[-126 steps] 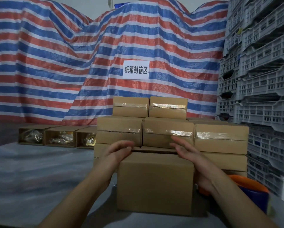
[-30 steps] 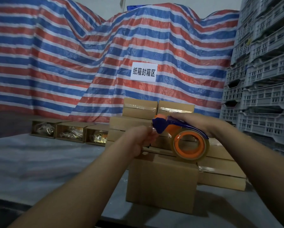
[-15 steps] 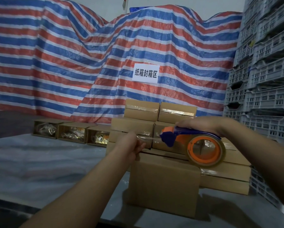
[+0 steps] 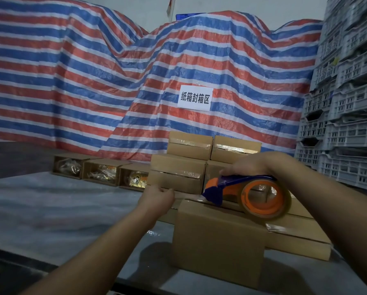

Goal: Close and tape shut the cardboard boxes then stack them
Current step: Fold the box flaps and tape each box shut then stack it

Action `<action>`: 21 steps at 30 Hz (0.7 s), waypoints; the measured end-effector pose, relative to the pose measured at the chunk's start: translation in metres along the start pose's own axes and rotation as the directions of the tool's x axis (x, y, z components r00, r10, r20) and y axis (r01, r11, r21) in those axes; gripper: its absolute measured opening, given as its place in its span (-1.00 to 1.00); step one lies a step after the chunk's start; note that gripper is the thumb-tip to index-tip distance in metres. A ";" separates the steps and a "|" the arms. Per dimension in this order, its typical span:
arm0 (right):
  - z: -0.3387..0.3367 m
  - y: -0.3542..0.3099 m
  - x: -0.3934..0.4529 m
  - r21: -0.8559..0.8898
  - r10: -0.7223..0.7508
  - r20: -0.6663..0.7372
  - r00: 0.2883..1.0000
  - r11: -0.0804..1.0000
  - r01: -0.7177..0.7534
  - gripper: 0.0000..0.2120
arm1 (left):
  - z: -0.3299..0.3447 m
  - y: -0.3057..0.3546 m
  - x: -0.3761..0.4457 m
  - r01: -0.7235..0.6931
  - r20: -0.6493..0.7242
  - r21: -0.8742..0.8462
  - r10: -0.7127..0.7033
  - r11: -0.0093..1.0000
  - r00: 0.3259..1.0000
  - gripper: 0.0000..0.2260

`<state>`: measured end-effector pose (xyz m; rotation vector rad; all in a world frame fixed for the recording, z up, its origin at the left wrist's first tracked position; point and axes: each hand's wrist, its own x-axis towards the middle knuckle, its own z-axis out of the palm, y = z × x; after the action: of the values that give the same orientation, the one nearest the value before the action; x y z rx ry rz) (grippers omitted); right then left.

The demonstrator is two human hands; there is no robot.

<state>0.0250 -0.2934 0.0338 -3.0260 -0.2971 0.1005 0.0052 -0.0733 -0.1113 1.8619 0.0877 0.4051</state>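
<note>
A closed cardboard box [image 4: 218, 243] stands in front of me on the table. My right hand [image 4: 257, 165] grips the blue and orange tape dispenser [image 4: 248, 192], held just above the box's top, its clear tape roll on an orange core. My left hand [image 4: 159, 199] pinches the free end of the tape [image 4: 186, 195], stretched left of the box's top left edge. Behind the box rises a stack of taped boxes [image 4: 178, 173].
Three open boxes [image 4: 101, 173] with wrapped goods lie in a row at the left rear. A grey sheet [image 4: 50, 209] covers the table. Grey plastic crates [image 4: 344, 124] tower at the right. A striped tarp [image 4: 93, 81] with a white sign [image 4: 195, 98] hangs behind.
My hands left the box top. The right hand picked up the dispenser; the left pulled the tape end out. Both have since lowered toward the box top.
</note>
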 end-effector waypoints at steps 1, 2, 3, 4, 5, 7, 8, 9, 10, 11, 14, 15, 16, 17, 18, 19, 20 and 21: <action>0.000 0.000 0.001 -0.001 0.001 -0.002 1.000 1.000 -0.001 -0.57 | 0.000 -0.002 0.000 0.001 0.009 -0.004 -0.001 1.000 1.000 -0.86; 0.001 -0.001 0.002 -0.007 0.000 -0.005 1.000 1.000 -0.001 -0.57 | 0.000 -0.003 0.000 0.001 0.014 -0.006 0.000 1.000 1.000 -0.88; 0.001 -0.001 0.002 -0.018 -0.005 -0.006 1.000 1.000 0.005 -0.57 | 0.000 -0.005 0.000 0.000 0.017 -0.002 0.000 1.000 1.000 -0.89; 0.001 -0.001 0.002 -0.030 -0.013 -0.005 1.000 0.999 0.013 -0.56 | 0.001 -0.006 -0.001 -0.002 0.022 0.000 0.002 1.000 1.000 -0.90; 0.001 -0.001 0.002 -0.037 -0.021 -0.004 1.000 0.999 0.021 -0.56 | 0.003 -0.007 -0.002 -0.002 0.027 -0.010 0.002 1.000 1.000 -0.90; 0.002 -0.001 0.003 -0.045 -0.028 -0.002 1.000 0.999 0.028 -0.56 | 0.008 -0.009 -0.003 0.030 0.044 -0.035 -0.028 0.999 0.999 -0.85; 0.002 -0.001 0.003 -0.054 -0.033 -0.001 0.999 0.998 0.033 -0.56 | 0.010 -0.011 -0.005 0.060 0.063 -0.038 -0.057 0.998 0.996 -0.84; 0.002 -0.001 0.003 -0.063 -0.040 0.001 0.999 0.997 0.040 -0.57 | 0.012 -0.012 -0.006 0.091 0.087 -0.031 -0.088 0.995 0.992 -0.83; 0.002 -0.001 0.003 -0.067 -0.052 0.008 0.999 0.996 0.052 -0.58 | 0.015 -0.012 -0.007 0.118 0.111 -0.023 -0.115 0.993 0.987 -0.84; 0.002 -0.001 0.002 -0.074 -0.073 0.016 0.997 0.995 0.074 -0.62 | 0.016 -0.013 -0.008 0.143 0.132 -0.022 -0.139 0.989 0.981 -0.84; 0.002 0.000 0.000 -0.205 -0.176 0.048 0.983 0.962 0.182 -0.78 | 0.018 -0.012 -0.008 0.189 0.158 -0.023 -0.183 0.982 0.970 -0.86; 0.001 -0.001 -0.002 -0.261 -0.202 0.062 0.977 0.942 0.212 -0.78 | 0.018 -0.012 -0.008 0.195 0.167 -0.013 -0.190 0.981 0.967 -0.84; 0.000 -0.001 -0.003 -0.316 -0.225 0.079 0.971 0.919 0.238 -0.77 | 0.017 -0.011 -0.008 0.203 0.180 -0.001 -0.200 0.979 0.963 -0.82; -0.001 -0.002 -0.003 -0.364 -0.245 0.095 0.965 0.893 0.263 -0.77 | 0.017 -0.012 -0.007 0.210 0.195 0.011 -0.208 0.978 0.958 -0.82; -0.001 -0.002 -0.002 -0.399 -0.257 0.114 0.960 0.873 0.281 -0.79 | 0.017 -0.012 -0.006 0.220 0.208 0.023 -0.219 0.975 0.953 -0.84; -0.001 -0.002 -0.001 -0.419 -0.269 0.129 0.954 0.857 0.299 -0.84 | 0.016 -0.011 -0.006 0.231 0.219 0.035 -0.233 0.972 0.948 -0.84; -0.001 -0.002 0.001 -0.434 -0.279 0.138 0.950 0.845 0.311 -0.86 | 0.015 -0.011 -0.006 0.236 0.229 0.055 -0.242 0.970 0.943 -0.82; -0.001 -0.003 0.002 -0.440 -0.283 0.140 0.949 0.841 0.316 -0.87 | 0.014 -0.011 -0.006 0.230 0.240 0.086 -0.244 0.969 0.940 -0.78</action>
<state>0.0264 -0.2897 0.0347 -3.3866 -0.9225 0.1257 0.0054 -0.0840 -0.1267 1.9164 0.1522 -0.0001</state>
